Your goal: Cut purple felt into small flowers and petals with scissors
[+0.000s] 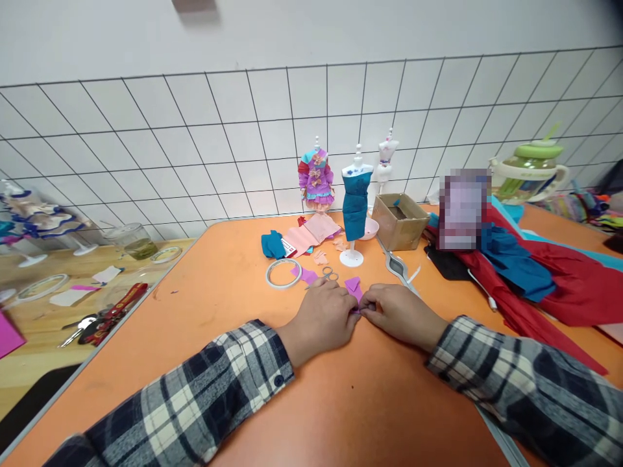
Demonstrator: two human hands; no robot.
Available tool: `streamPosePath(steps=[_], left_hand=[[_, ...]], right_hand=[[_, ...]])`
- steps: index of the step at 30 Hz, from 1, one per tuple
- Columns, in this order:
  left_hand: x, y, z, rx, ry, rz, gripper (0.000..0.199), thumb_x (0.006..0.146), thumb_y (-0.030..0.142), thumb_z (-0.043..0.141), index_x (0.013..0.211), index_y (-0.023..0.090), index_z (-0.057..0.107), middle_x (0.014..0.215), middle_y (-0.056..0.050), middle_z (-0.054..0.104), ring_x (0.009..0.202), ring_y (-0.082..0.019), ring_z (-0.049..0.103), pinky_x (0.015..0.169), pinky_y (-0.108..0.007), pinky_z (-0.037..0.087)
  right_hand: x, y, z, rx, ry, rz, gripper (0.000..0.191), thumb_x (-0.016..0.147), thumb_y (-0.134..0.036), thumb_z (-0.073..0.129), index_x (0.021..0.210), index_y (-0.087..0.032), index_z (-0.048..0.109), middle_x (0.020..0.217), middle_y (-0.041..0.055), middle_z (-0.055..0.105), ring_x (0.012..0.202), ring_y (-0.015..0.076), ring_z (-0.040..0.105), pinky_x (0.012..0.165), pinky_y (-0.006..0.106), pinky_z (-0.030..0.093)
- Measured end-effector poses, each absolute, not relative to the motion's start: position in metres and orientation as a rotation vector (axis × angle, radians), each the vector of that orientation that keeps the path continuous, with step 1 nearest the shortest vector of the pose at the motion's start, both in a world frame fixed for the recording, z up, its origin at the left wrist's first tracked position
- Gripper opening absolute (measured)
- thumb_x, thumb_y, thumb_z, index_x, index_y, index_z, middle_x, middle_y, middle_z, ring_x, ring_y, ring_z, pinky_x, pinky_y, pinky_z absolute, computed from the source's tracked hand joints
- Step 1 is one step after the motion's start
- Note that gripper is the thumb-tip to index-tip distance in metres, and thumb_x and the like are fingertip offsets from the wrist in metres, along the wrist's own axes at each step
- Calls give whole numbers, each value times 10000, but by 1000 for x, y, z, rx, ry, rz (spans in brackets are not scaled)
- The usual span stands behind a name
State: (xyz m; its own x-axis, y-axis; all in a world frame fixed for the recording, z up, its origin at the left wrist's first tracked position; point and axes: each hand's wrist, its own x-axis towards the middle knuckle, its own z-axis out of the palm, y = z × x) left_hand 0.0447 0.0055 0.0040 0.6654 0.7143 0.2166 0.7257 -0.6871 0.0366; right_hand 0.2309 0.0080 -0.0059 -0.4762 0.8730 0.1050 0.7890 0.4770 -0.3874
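My left hand and my right hand meet low over the orange table, fingertips pinched together. Between them they grip a small purple piece of paper, whose far end sticks out beyond the fingers; its near end is mostly hidden. Just past my left hand lie a pair of small scissors, another purple scrap and a roll of white tape. Behind the hands stands a mini dress form wrapped in teal paper.
A cardboard box sits right of the dress form, with a grey strap-like strip before it. A doll-sized purple outfit and a bare form stand behind. Pink crepe paper and a teal bundle lie left. Red paper covers the right.
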Motion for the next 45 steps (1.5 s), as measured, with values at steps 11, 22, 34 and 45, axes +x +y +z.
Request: streamPosePath(steps=[11,22,34,45], left_hand=[[45,9,2,-2833,-1186,-359,171,872,256,537,854,207,699,810,-32,719,795,-211,613,729,-369,359],[43,11,-1,-2855,-1225,-378,153,866,272,562,830,204,694,780,-34,710,773,-204,617,799,-379,385],[45,14,-4,-2891,-1239,-377,176,876,247,534,829,187,692,767,-56,693,741,-210,618,723,-342,437],[46,12,1,-2877,-1224,-385,146,871,248,550,862,197,687,794,-50,704,762,-212,616,730,-350,426]], right_hand=[[232,5,-5,-1489,-2401,357,121,856,-264,574,878,-268,692,812,-30,663,754,144,582,615,251,325],[231,1,-6,-1435,-2435,143,146,897,-280,541,953,-243,670,957,-5,653,797,152,605,611,264,330],[231,2,-5,-1497,-2502,130,195,904,-286,504,874,-241,692,868,-4,643,762,142,597,584,267,307],[229,-1,-2,-1568,-2493,139,202,918,-311,498,937,-264,694,902,7,640,773,147,591,580,265,295]])
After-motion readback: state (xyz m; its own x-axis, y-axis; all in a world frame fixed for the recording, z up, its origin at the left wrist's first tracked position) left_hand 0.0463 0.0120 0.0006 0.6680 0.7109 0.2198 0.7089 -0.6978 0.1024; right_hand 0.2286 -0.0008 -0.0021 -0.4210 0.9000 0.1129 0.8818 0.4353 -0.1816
